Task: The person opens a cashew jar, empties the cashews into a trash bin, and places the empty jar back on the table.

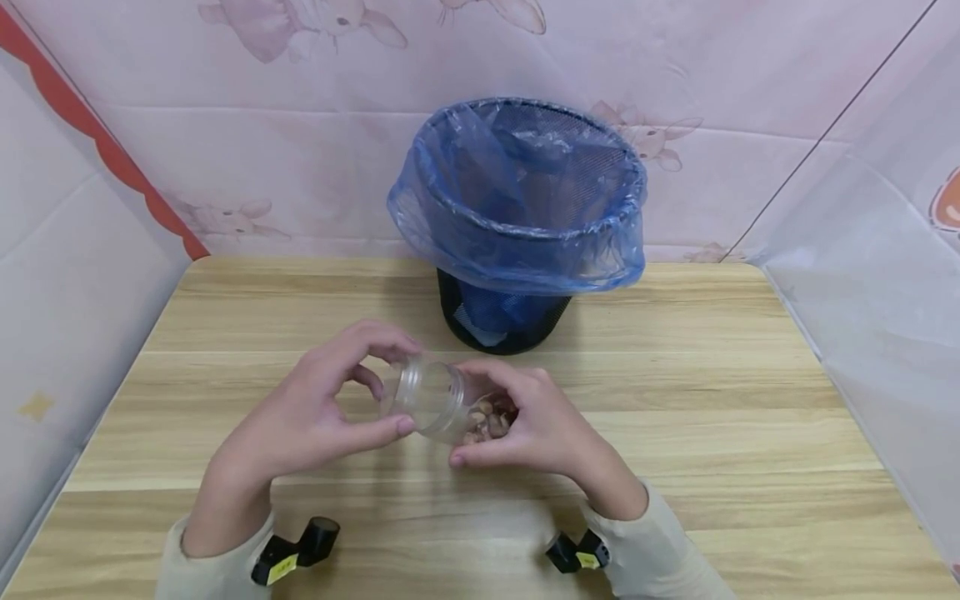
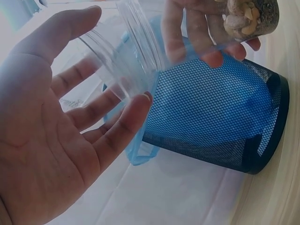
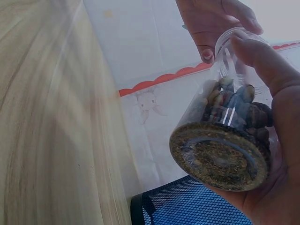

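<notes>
Holding a clear jar above a wooden table, a person works with both hands on the near side of a black mesh bin. The bin stands upright, lined with a blue plastic bag folded out over its rim; behind the bin is a pale pink wall printed with rabbits. The jar is tilted sideways, nearer the person than the bin and just in front of its foot. Its base points to the person's right; brown nut-like pieces and dark grit gather at that end. The right hand wraps the jar's body, thumb on one side and fingers on the other, opened only as wide as the jar. The left hand, in front of the bin and toward its left, has thumb and bent fingers set around a ridged clear end, its palm well away from it; whether that is a separate piece or the jar's own neck, I cannot tell. The jar looks like thin, stiff plastic, so it should be fairly light, heaviest at the filled base, and slippery along its smooth wall. Its loose contents would probably slide if tipped further. A full wrap around the body close to the base seems the surest hold, with fingertips on the ridges for extra grip.
</notes>
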Demonstrator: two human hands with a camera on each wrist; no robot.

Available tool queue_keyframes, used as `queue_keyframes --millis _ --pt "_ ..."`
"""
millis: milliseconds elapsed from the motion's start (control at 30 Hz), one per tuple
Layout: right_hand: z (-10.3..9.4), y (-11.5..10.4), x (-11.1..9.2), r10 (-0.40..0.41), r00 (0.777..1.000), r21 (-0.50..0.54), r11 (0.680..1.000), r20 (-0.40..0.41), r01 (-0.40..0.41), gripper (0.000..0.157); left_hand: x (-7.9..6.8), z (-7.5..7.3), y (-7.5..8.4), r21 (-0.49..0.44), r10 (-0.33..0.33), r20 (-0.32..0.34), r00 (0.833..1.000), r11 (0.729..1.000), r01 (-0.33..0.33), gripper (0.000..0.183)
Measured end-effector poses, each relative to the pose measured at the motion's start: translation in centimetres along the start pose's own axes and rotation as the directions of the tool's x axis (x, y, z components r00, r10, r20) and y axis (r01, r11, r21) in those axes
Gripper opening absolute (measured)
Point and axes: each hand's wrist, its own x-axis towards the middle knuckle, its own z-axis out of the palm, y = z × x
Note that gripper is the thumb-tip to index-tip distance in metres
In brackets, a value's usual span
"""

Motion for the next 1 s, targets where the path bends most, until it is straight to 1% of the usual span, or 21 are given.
queue_keyframes --millis 167,300,367,433,567,667,767,833,900,1000 --pt "-0.2 -0.1 0.0 0.011 1.000 0.007 1.000 -0.005 -0.011 0.078 -0.2 -0.3 -0.4 -0.035 -0.057 -0.027 0.998 0.998 0.056 0.065" --pt "-0.2 0.0 0.0 0.011 1.000 0.012 1.000 -0.010 -0.011 0.078 -0.3 -0.6 -0.9 -0.001 -0.087 -0.054 0.995 0.996 0.087 0.077" --pt "-0.2 0.0 0.0 0.013 1.000 0.012 1.000 -0.011 -0.013 0.078 -0.3 -0.6 -1.3 0.027 -0.088 -0.063 0.994 0.996 0.090 0.084" --pt "-0.2 0.0 -0.1 0.018 1.000 0.011 1.000 -0.012 -0.018 0.078 -0.3 -0.7 -1.9 0.042 -0.075 -0.074 0.994 0.996 0.078 0.086" --pt "-0.2 0.0 -0.1 0.022 1.000 0.004 1.000 -0.013 -0.022 0.078 -0.3 -0.7 -3.4 0.058 -0.048 -0.102 0.994 0.997 0.054 0.082" --pt "-0.2 0.1 -0.1 0.021 1.000 -0.001 1.000 -0.014 -0.021 0.078 -0.4 -0.8 -4.3 0.116 -0.054 -0.115 0.992 0.991 0.068 0.077" --pt "-0.2 0.0 -0.1 0.020 1.000 -0.002 1.000 -0.013 -0.020 0.078 -0.5 -0.9 -4.9 0.194 -0.076 -0.111 0.991 0.976 0.096 0.073" --pt "-0.2 0.0 -0.1 0.016 1.000 -0.004 1.000 -0.014 -0.016 0.078 -0.6 -1.0 -5.2 0.255 -0.099 -0.109 0.989 0.959 0.124 0.070" --pt "-0.2 0.0 -0.1 0.013 1.000 -0.004 1.000 -0.014 -0.013 0.078 -0.8 -1.0 -5.5 0.320 -0.123 -0.114 0.986 0.935 0.154 0.065" --pt "-0.2 0.0 -0.1 0.008 1.000 -0.005 1.000 -0.015 -0.008 0.079 -0.9 -1.0 -5.7 0.416 -0.152 -0.135 0.979 0.888 0.195 0.058"
